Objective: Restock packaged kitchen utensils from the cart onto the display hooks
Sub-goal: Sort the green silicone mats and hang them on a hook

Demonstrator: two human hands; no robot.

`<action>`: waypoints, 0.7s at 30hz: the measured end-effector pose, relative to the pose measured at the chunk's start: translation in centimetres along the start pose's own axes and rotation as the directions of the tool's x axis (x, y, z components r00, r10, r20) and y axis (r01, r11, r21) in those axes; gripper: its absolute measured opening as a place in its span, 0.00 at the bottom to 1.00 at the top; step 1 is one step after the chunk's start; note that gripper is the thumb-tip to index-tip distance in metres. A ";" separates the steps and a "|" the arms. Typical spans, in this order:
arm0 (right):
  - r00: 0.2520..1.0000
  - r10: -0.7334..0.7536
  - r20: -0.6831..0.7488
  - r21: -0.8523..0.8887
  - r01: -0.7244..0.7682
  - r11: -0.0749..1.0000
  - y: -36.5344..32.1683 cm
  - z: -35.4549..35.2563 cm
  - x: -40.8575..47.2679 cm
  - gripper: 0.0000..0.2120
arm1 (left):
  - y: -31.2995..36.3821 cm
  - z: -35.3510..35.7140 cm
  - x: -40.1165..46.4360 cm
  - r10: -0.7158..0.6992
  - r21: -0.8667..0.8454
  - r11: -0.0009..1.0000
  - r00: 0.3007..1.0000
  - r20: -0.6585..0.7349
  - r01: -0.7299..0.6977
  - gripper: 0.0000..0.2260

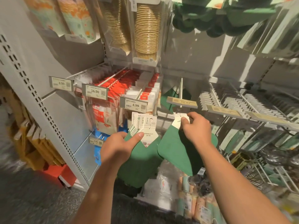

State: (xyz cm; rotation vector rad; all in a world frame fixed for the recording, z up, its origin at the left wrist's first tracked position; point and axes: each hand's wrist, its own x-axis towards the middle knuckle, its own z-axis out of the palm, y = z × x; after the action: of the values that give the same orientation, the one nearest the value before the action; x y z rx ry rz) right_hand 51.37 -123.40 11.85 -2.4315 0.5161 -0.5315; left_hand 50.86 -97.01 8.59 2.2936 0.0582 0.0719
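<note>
My left hand (119, 146) grips a fanned stack of green mats with white header cards (142, 152), thumb pressed across the cards, at centre frame. My right hand (196, 127) pinches the white header card of a single green mat (171, 147) and holds it up at the tip of a display hook (181, 90), just under the hook's beige price tag (182, 102). Another green mat (169, 96) hangs farther back on that hook. The mat in my right hand droops down over the cart's contents.
Red and white packets (129, 81) hang on hooks to the left behind price tags reading 16.90 and 4.99. Grey packaged utensils (234, 101) fill hooks to the right. Stacked paper cups (147, 33) hang above. Rolled goods and plastic bags (191, 199) lie in the cart below.
</note>
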 end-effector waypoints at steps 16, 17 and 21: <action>0.974 0.160 0.163 0.076 -0.174 0.982 -0.3 2.3 4.2 0.13 | 0.7 -2.4 0.0 0.023 0.038 0.999 0.999 -0.031 -0.022 0.31; 0.969 0.174 0.175 0.116 -0.196 0.974 -0.4 2.7 4.4 0.15 | 0.8 -2.2 0.0 0.019 0.022 1.000 0.999 -0.026 -0.019 0.30; 0.946 0.238 0.222 0.172 -0.278 0.945 -0.5 3.3 4.9 0.18 | 1.0 -1.1 0.0 0.003 -0.021 1.000 0.999 -0.034 -0.003 0.32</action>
State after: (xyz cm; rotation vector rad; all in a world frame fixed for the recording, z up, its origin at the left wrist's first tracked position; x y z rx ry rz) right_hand 57.19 -123.82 10.96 -2.1505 0.6512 -0.2138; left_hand 50.82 -96.84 10.03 2.2717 0.0715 0.1129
